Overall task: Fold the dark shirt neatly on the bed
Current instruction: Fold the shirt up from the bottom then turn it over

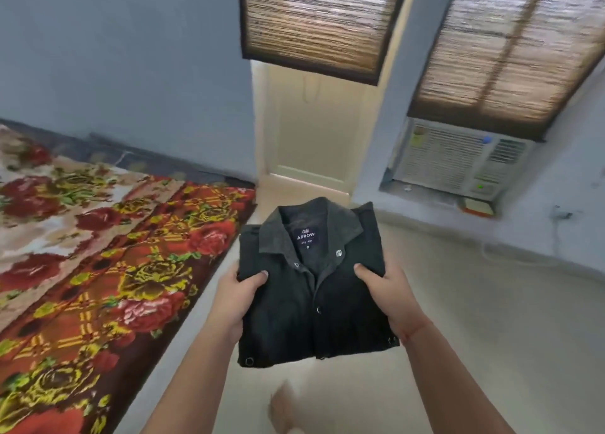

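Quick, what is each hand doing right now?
Left hand: closed on the folded dark shirt's left edge.
Right hand: closed on its right edge.

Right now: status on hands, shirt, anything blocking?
Left hand and right hand both gripping the dark shirt, one per side. Shirt folded, collar up, held in the air over the floor, not on the bed. Nothing in the way.

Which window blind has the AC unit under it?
The right blind, by the frame's right edge. The white AC unit sits directly below it; the left blind hangs above the pale doorway instead.
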